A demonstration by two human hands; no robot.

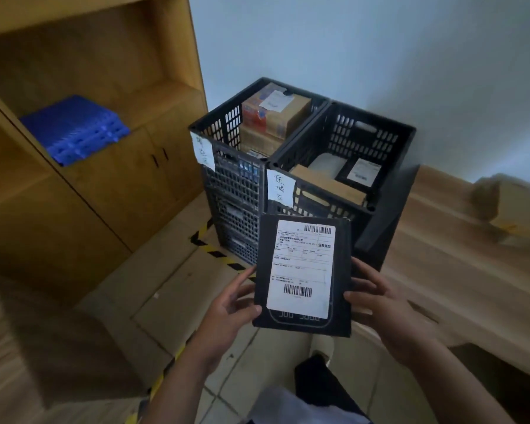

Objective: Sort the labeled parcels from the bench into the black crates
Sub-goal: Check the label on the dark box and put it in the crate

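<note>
Two hands (303,304) gripping flat black parcel (303,325), glossy label, perhaps cardboard

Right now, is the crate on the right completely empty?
No, the right crate already holds several parcels, among them a flat black one with a white label and a brown box.

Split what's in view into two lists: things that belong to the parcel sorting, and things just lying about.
Part of the job:
- flat black parcel with a white shipping label, held by left hand and right hand
- two black slotted plastic crates, left and right
- brown cardboard parcel on the wooden bench

Just lying about:
- blue plastic stack in the wooden cabinet
- yellow-black floor tape
</note>
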